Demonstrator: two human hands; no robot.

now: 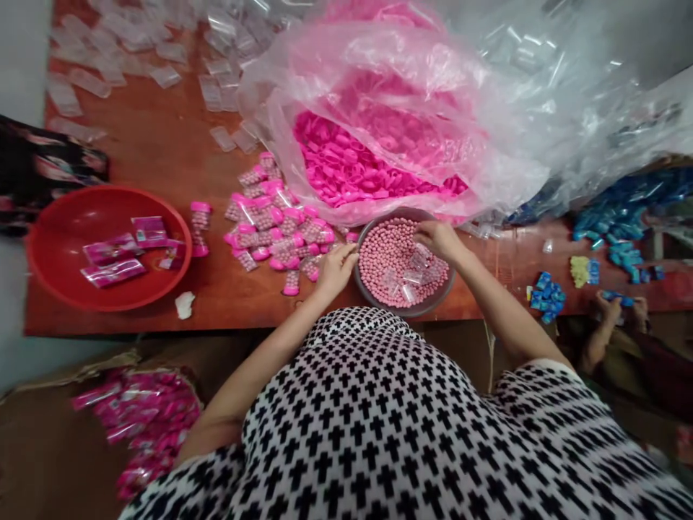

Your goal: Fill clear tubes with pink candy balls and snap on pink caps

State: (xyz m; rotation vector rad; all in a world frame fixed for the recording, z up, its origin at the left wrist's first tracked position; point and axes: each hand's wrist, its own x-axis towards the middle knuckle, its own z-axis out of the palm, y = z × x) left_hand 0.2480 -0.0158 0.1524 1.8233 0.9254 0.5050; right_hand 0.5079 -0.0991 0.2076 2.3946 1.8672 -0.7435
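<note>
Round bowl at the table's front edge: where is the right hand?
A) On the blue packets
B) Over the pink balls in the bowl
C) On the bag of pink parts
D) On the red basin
B: the right hand sits over the pink balls in the bowl, beside clear plastic tubes.

Wooden table (162, 166): red basin (59, 245) at left, loose clear tubes (89, 81) behind it, pink-capped tubes (276, 231) piled mid-table, gray bowl (406, 312) of pink beads just beside them, plastic bag (373, 144) of pink caps behind, blue packets (546, 296) right, white scrap (184, 305) near front edge.
</note>
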